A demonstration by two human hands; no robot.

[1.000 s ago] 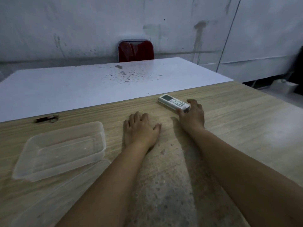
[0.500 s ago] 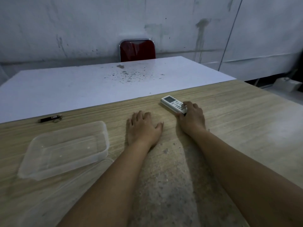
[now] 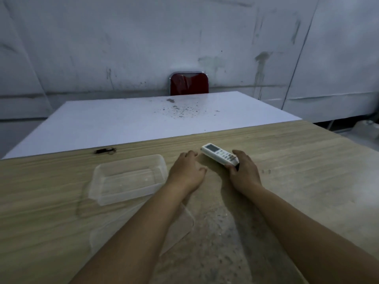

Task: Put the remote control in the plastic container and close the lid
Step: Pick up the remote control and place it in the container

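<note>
I am seated at a long wooden table point(image 3: 307, 181), with a white table point(image 3: 143, 119) butted against its far edge and a red chair back point(image 3: 189, 84) beyond that. A moment ago my view sat lower and the clear plastic container point(image 3: 129, 179) lay far out to my left; now it appears closer to the middle, just beside my left hand. Its lid point(image 3: 176, 228) lies flat on the wood, nearer to me, partly under my left forearm.

My left hand point(image 3: 185, 171) rests palm down on the table, fingers loosely spread, gripping nothing. My right hand point(image 3: 243, 173) has tightened: a second ago it only touched the near end of the white remote control point(image 3: 218, 154); now thumb and fingers pinch that end, and the remote appears tilted, its near end raised. Its screen end still points away from me, near the wood.

I judge the pickup is under way. The container stands open and holds nothing, so carrying the remote leftward comes next. A small dark pen-like object point(image 3: 104, 151) lies further off.
</note>
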